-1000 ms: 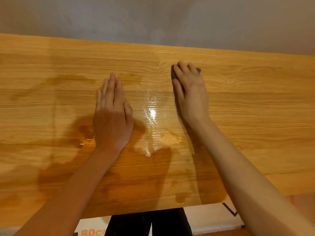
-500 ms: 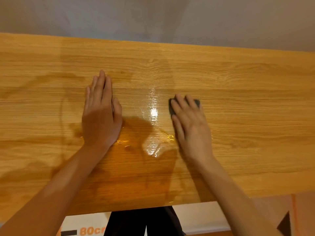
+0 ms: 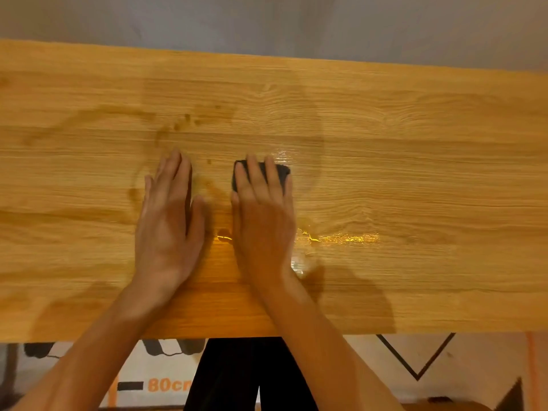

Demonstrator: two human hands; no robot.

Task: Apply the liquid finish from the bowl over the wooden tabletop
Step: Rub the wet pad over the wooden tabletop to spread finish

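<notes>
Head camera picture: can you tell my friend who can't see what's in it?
A person's right hand presses a dark pad flat on a wooden tabletop, and the left hand lies flat beside it. Shiny wet finish glistens on the wood to the right of the hands.

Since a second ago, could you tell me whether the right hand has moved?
Yes. The right hand has drawn the pad back from near the tabletop's far edge toward the middle, and leftward.
</notes>
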